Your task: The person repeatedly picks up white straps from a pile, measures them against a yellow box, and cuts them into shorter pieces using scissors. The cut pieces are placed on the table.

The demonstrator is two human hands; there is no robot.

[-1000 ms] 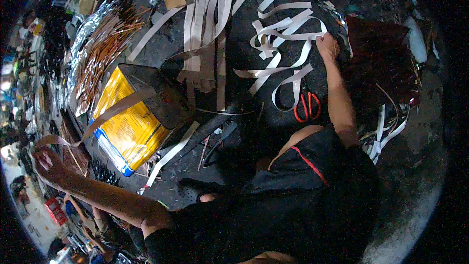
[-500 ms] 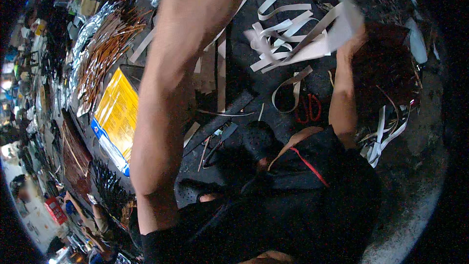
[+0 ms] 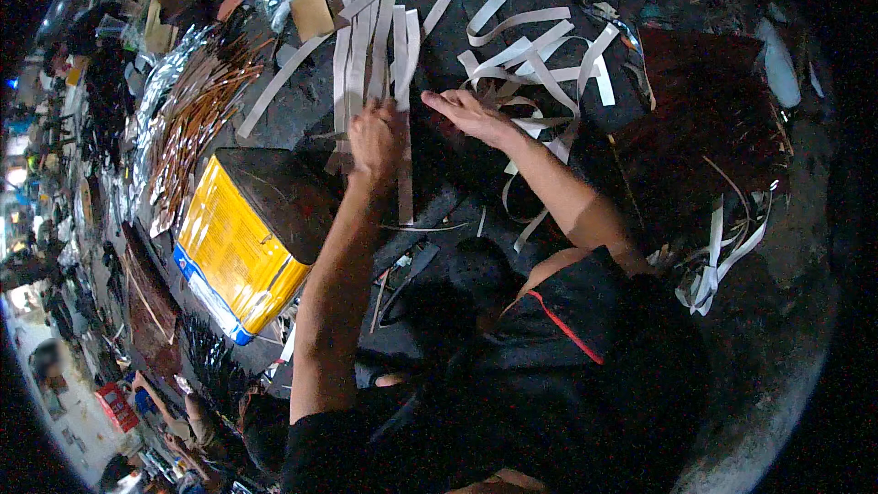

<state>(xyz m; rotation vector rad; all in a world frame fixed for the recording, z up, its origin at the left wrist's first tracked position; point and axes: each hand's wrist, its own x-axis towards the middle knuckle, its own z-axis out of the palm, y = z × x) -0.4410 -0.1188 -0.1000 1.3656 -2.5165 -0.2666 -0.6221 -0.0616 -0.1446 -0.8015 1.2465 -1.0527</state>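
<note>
Pale flat strips [image 3: 366, 46] lie side by side in a lengthwise bundle at the upper middle. My left hand [image 3: 375, 142] is at their near end, fingers curled down on them; the fingertips are partly hidden. Just right of it, my right hand [image 3: 468, 117] is held out flat toward the bundle, fingers stretched, with nothing seen in it. Beyond my right hand lies a tangled heap of loose pale strips [image 3: 549, 46], some bent and crossing, partly covered by my right forearm.
A yellow and blue rectangular tin [image 3: 240, 242] lies by my left forearm. Past it is a pile of thin brown strips [image 3: 197, 96]. A dark brown sheet [image 3: 704, 110] lies at the right, with pale scraps [image 3: 709, 270] nearer. Another person's arm [image 3: 163, 407] shows at the lower left.
My left hand has come down from high in the view onto the strip bundle. My right hand has swung left from the loose heap, no longer holding a pale strip. My forearm now covers the red-handled scissors.
</note>
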